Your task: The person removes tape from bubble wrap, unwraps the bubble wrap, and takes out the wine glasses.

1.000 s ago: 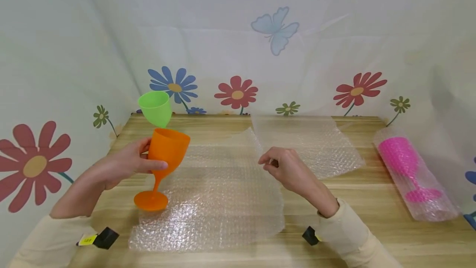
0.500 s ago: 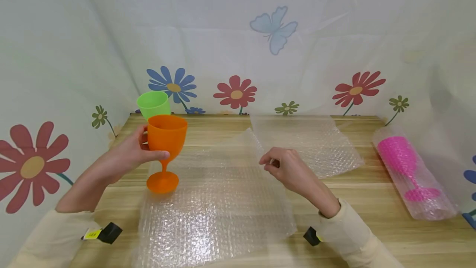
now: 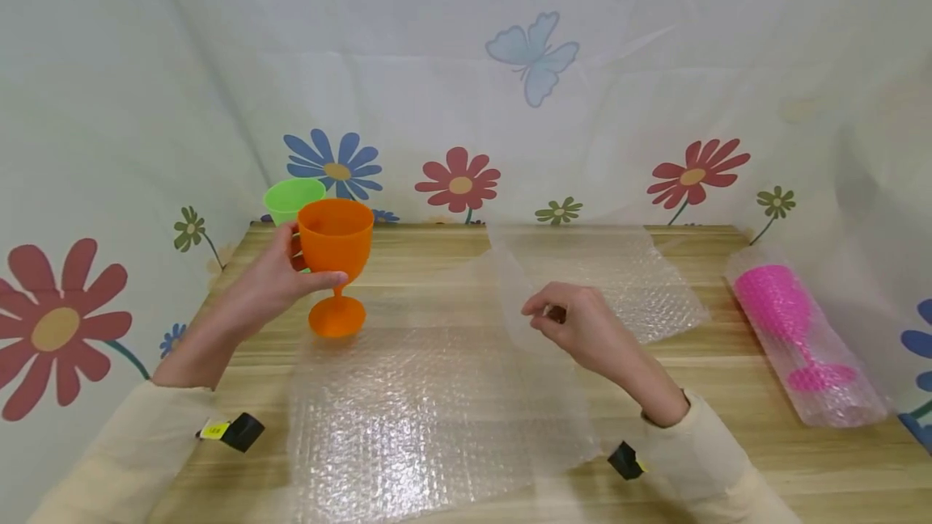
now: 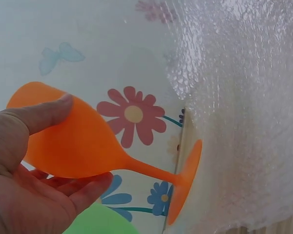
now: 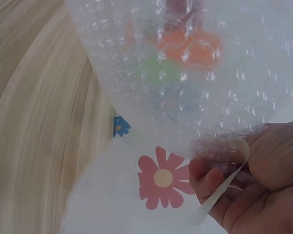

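L hand point(image 3: 280, 275) grips orange, stemmed, plastic-looking goblet point(image 3: 336, 245) by bowl; R hand point(image 3: 581, 318), fingers curled, pinches clear plastic bubble-wrap sheet point(image 3: 437, 419) spread btwn hands. Behind L hand: light-green, round-rimmed, plastic-looking cup point(image 3: 291, 194), part hidden. R of R hand: pink stemmed goblet point(image 3: 775, 302) in clear bubble wrap, on wood-grain counter point(image 3: 823, 471).

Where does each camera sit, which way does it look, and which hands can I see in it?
Head: on the person's head, looking forward and down at the table; the left hand, right hand and sleeves show.
Left wrist: on that wrist, looking at the orange goblet in the left hand; only that hand shows.
Right wrist: on that wrist, looking at the bubble wrap the right hand holds; only that hand shows.
Shared: head and left wrist views both show the orange goblet.
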Demonstrator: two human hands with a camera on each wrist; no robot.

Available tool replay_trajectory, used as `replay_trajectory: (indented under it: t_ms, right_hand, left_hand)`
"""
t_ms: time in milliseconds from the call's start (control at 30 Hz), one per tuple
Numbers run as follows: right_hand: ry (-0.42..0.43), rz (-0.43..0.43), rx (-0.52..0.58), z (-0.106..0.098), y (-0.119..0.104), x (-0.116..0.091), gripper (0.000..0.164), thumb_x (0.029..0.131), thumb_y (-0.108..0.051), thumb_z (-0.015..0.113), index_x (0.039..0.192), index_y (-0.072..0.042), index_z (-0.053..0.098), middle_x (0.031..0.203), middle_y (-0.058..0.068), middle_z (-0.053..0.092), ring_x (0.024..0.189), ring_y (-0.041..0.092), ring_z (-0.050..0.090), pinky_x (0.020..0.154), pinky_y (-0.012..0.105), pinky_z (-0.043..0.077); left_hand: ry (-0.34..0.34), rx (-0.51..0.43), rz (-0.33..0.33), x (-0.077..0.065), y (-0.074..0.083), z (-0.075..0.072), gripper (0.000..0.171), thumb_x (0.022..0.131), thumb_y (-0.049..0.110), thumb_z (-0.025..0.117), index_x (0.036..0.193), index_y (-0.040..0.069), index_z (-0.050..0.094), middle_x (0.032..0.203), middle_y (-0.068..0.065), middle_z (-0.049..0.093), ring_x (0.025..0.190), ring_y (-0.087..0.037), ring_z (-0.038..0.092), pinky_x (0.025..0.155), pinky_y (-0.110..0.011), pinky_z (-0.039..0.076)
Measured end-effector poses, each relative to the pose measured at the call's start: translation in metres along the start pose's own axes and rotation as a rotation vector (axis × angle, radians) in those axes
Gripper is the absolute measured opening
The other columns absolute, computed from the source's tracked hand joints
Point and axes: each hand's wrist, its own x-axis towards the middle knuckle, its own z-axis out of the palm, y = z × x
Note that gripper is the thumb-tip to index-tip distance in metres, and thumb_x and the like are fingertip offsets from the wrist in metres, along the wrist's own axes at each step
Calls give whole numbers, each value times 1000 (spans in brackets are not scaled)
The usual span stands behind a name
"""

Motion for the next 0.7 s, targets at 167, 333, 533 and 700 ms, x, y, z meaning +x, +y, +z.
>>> replay_trajectory:
  t_ms: [167, 333, 533, 700]
  right_hand:
    - [10, 4, 0, -9, 1, -2, 16, 79, -1, 71, 90, -14, 70, 85, -5, 66, 66, 6, 57, 58, 24, 50]
    - [4, 9, -13, -18, 4, -6, 17, 80, -2, 70, 90, -16, 70, 84, -8, 65, 66, 6, 58, 58, 25, 49]
    - [8, 9, -7, -30, 9, -10, 17, 81, -3, 70, 91, -18, 69, 82, -5, 65, 62, 8, 56, 53, 25, 47]
    - [-12, 43, 54, -41, 11, -14, 16, 82, -5, 69, 92, -18, 69, 79, -2, 64, 59, 13, 55, 49, 25, 46]
  left_hand:
    - [27, -38, 0, 10, -6, 2, 100, 73, 34, 78, 143, 13, 11, 134, -11, 35, 119, -32, 42, 92, -46, 42]
    - [42, -85, 7, 17, -9, 5, 98, 74, 30, 78, 143, 15, 9, 135, -11, 33, 121, -31, 41, 93, -46, 43]
    - [92, -100, 25, 24, -14, 6, 96, 76, 31, 77, 142, 17, 9, 137, -10, 31, 122, -30, 39, 94, -46, 42]
    - [125, -149, 60, 33, -20, 10, 94, 76, 29, 77, 141, 15, 11, 136, -8, 33, 121, -28, 41, 93, -42, 43]
